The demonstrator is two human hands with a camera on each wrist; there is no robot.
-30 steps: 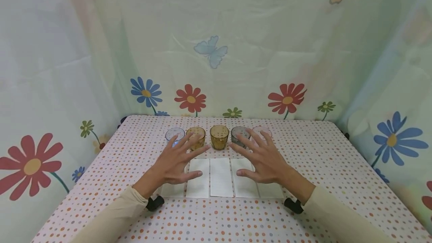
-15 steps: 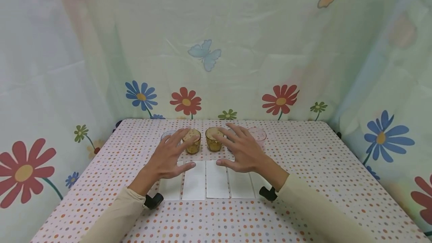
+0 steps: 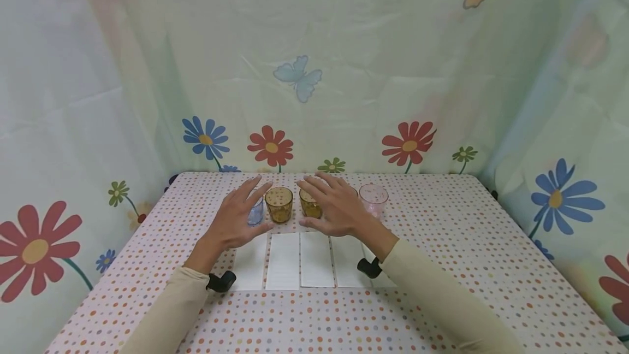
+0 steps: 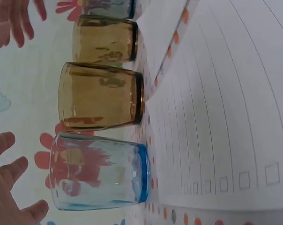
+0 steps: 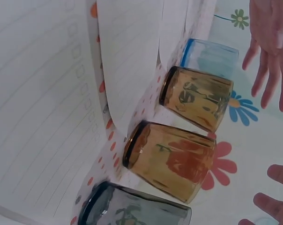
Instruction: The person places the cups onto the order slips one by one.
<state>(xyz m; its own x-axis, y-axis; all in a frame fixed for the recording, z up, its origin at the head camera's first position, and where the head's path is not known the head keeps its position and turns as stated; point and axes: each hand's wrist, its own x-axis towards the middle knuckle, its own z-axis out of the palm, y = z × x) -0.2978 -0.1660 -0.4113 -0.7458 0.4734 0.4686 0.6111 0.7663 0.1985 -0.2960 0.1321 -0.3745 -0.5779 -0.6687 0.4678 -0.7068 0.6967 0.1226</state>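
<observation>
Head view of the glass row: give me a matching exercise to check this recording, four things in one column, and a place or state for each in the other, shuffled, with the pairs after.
Things
1. Blue glass
2. Right hand
3. Pink glass
4. Lined sheets

Place or state in the head view
A. Right end of the row
B. Lying side by side on the dotted table surface
C. Left end of the row
D. Fingers partly hiding an amber glass

Right pairs: 1-C, 2-D, 3-A, 4-B
</observation>
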